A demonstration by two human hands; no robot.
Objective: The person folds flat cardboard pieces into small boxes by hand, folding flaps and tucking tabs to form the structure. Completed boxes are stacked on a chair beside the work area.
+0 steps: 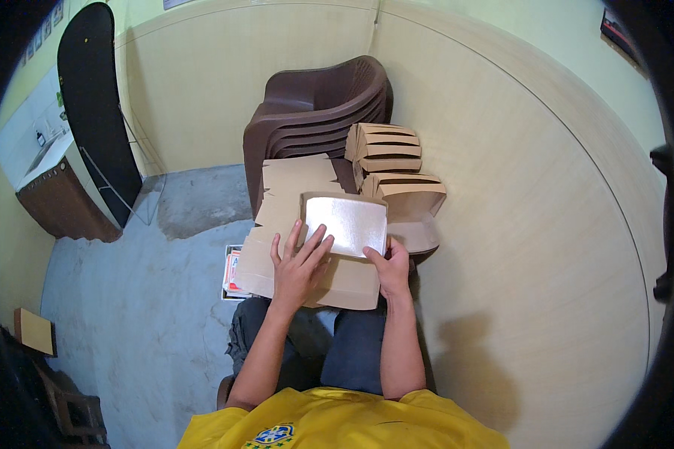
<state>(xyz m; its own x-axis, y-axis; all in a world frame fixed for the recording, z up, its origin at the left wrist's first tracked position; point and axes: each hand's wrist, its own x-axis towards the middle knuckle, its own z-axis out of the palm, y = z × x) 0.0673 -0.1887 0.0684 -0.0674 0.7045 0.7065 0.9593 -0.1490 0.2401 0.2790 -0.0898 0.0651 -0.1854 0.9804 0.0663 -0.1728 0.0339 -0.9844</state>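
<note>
A brown cardboard box (346, 224) with a shiny whitish panel facing up lies before me, one brown wall raised along its far side. My left hand (301, 262) rests with fingers spread over its near left corner. On the near right corner, my right hand (390, 267) grips the box, thumb on top and the other fingers mostly hidden below. Beneath it, flat cut cardboard blanks (296, 179) with notched edges extend from above my lap toward the chairs.
Folded cardboard boxes (388, 150) are stacked at the far right, with an open one (412, 206) nearer me. Behind stand stacked brown plastic chairs (314, 93). A container of papers (234, 273) sits left of the blanks. The wooden wall (517, 224) runs along my right.
</note>
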